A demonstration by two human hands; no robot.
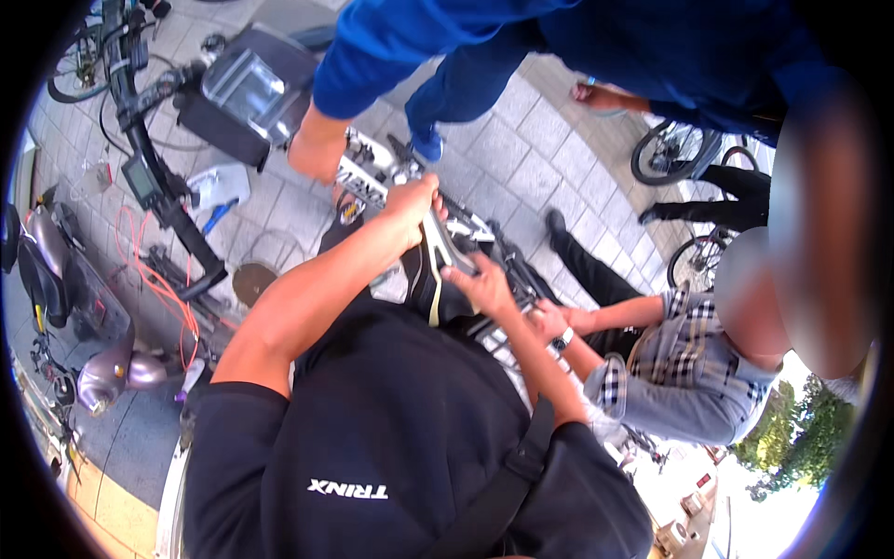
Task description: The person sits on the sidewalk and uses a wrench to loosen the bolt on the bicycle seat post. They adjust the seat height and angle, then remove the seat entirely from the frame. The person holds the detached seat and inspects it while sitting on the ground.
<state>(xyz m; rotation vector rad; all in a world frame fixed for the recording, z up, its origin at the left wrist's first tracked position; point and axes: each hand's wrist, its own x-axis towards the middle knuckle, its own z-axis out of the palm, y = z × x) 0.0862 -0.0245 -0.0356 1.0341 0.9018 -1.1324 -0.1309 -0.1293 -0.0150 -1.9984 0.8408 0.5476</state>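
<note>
Black shirt cloth [391, 438] fills the lower middle of the view, crossed by a dark shoulder strap [507, 466] running from the lower centre up to the right. Both bare forearms of the wearer rise from it toward a bicycle saddle [438, 275], which sits at the centre of the picture, black with a pale stripe down its side.

Left hand [410, 205]: fingers curled shut around the upper end of the saddle, thumb side toward the camera. Right hand [480, 284]: fingers bent and pressed against the right flank of the saddle, partly closed on it; how far they wrap underneath cannot be told.

Beyond the saddle lies a white bicycle frame [372, 172] with dark lettering, running from upper left to lower right over a paved floor of grey tiles [531, 140]. A second person in a blue sleeve [391, 47] reaches down from the top edge; that person's hand [315, 149] rests on the white frame, well left of the saddle. A third person in a checked shirt [680, 363] crouches at the right, one arm stretched toward the frame just below the wearer's right hand, with a watch [562, 341] on the wrist.

At the left stand a black handlebar with a small display [144, 177], loose orange cable [158, 279], and a grey scooter [65, 298]. A bicycle wheel [670, 154] shows at the upper right.
</note>
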